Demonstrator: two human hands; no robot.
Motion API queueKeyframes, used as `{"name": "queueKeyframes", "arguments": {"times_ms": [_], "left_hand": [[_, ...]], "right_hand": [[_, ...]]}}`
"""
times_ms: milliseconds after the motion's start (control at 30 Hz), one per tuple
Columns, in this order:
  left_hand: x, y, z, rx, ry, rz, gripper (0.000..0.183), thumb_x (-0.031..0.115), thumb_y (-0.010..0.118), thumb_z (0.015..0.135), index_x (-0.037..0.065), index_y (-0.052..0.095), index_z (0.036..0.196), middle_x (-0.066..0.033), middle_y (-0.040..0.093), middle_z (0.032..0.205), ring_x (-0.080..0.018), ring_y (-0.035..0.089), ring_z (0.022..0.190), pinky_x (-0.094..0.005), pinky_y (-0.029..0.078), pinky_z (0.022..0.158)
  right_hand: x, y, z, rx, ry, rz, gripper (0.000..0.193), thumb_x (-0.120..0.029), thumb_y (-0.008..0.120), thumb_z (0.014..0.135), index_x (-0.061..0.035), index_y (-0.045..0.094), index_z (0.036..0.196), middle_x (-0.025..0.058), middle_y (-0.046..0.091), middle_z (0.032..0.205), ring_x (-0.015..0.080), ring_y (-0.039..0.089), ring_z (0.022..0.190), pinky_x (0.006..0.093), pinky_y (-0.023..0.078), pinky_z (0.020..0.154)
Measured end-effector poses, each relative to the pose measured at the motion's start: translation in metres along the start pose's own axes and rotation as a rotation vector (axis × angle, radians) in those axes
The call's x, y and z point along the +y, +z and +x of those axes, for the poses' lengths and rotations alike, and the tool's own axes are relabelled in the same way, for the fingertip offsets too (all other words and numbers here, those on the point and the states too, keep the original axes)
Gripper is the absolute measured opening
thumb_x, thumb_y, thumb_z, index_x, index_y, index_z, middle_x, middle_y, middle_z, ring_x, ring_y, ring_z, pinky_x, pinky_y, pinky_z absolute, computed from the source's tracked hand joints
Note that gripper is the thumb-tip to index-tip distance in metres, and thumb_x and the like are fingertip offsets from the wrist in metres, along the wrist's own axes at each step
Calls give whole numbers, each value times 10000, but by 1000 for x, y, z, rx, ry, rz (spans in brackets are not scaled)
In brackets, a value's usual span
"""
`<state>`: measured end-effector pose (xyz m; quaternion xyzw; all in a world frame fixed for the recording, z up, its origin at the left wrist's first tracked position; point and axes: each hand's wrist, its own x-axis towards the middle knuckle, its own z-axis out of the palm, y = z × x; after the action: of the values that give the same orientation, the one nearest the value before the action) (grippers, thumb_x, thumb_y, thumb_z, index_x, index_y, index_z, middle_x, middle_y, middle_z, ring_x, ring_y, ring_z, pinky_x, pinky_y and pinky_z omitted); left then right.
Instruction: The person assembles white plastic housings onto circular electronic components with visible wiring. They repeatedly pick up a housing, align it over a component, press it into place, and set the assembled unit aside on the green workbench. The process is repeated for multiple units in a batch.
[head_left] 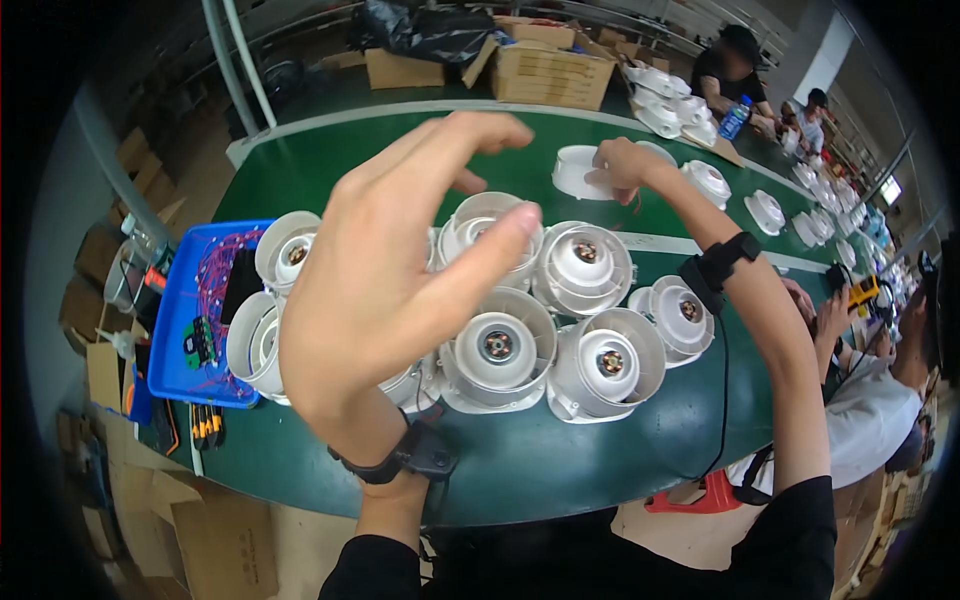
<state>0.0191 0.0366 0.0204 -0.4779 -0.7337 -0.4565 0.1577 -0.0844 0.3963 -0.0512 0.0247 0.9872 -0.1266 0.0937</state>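
My left hand [375, 265] is raised over the group of white fan housings, thumb and fingers spread, with nothing between them. Farther off to the right, my right hand [628, 167] is closed on the rim of a white round fan housing [572, 180] at the far part of the bench. Below and between my hands stand several white fan housings with copper-wound motors in their middles, among them one near the front [498, 348], another to its right [607, 365] and one behind [585, 262]. My left hand hides part of the group.
A blue tray [165, 355] with wires and green circuit boards lies at the left of the green bench [480, 480]. Orange-handled screwdrivers [207, 428] lie by it. Cardboard boxes [550, 75] stand beyond the far edge. Co-workers sit at the right and far right, near more white housings [765, 212].
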Motion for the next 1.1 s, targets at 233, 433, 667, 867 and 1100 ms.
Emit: {"name": "queueKeyframes", "arguments": {"times_ms": [233,433,667,867,1100], "left_hand": [[-12,3,0,62,137,114,441,137,656,847,24,567,1264,-124,620,1222,-230,638,1012,-358,478,930],[-3,6,0,-16,115,154,433,123,630,849,22,574,1266,-129,611,1255,-234,633,1051,-360,477,933],[1,5,-6,-164,198,-4,442,134,658,842,-11,575,1251,-180,615,1225,-253,628,1002,-351,489,896],[22,9,-22,-495,77,-60,537,141,691,833,-13,519,1318,-197,634,1151,-336,639,929,-398,537,815],[19,-19,-27,-512,63,-254,583,118,717,814,3,510,1347,-218,636,1158,-363,650,991,-398,547,823]], "right_hand": [[-11,36,13,200,-284,-193,402,-306,611,868,-75,636,1196,200,703,1012,347,695,910,448,563,802],[41,32,-121,94,-161,-268,548,-417,678,841,-126,575,1293,226,627,1215,402,600,1116,476,487,942],[51,105,-237,99,67,-295,979,-570,794,664,-199,352,1455,275,369,1472,512,541,1168,548,492,941],[80,95,-185,221,155,-265,922,-550,795,628,-185,439,1397,271,468,1390,484,586,1120,518,514,912],[104,68,-57,241,100,-362,978,-627,785,575,-188,454,1383,229,572,1230,443,629,1052,511,519,891]]}}
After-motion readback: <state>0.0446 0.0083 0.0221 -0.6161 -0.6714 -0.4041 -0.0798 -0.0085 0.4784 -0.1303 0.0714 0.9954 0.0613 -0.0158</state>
